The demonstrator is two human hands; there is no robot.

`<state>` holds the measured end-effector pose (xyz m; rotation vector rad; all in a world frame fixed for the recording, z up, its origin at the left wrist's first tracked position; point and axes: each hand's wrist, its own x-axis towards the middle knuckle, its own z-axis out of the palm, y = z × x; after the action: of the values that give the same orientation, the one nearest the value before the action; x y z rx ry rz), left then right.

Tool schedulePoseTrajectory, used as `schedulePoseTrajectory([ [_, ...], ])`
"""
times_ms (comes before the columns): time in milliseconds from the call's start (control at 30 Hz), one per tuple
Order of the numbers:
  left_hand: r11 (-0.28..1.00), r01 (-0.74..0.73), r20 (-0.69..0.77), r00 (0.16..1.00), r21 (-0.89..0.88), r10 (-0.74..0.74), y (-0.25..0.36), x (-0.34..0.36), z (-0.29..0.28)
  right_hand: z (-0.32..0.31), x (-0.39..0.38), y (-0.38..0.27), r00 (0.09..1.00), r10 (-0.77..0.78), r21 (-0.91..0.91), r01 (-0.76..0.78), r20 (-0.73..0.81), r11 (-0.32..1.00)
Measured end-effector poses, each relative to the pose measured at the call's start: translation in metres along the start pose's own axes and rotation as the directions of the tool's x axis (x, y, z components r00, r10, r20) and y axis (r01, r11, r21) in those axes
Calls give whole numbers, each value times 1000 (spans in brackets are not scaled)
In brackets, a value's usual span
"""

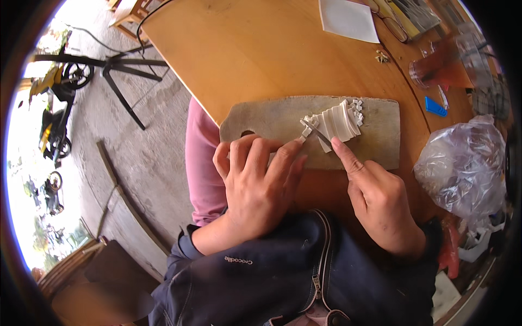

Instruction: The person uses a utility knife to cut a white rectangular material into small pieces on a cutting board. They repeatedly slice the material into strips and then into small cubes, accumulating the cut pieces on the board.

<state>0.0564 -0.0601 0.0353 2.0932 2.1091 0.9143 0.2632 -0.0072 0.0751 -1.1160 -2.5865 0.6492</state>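
Note:
A thin-bladed knife (317, 133) slants over the wooden cutting board (375, 155), and my right hand (380, 195) is closed on its handle, index finger stretched along the top. Most of the handle is hidden by the hand. Under and beside the blade lies a narrow white strip (305, 133); my left hand (258, 179), fingers bent, holds its near end at the index fingertip. The left thumb is partly hidden. Overlapping white slices (338, 122) fan out right of the blade, with small white cubes (357, 108) at their far right. What the white food is, I cannot tell.
On the wooden table (244, 54) are a white paper (348, 20), eyeglasses (395, 28), a glass of reddish-brown drink (435, 65) and a blue plastic piece (435, 106). A clear plastic bag (459, 165) sits right of the board. A black-legged stand (117, 65) is on the floor at left.

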Motion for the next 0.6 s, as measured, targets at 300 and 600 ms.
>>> schedulePoseTrajectory([
  [300, 996, -61, -4, 998, 60, 61, 0, -11, 2, 1, -3, -6, 998, 26, 53, -29, 61, 998],
  [600, 989, -66, -28, 997, 134, 71, 3, -26, 9, 2, -1, -11, 999, 30, 71, -33, 38, 997],
])
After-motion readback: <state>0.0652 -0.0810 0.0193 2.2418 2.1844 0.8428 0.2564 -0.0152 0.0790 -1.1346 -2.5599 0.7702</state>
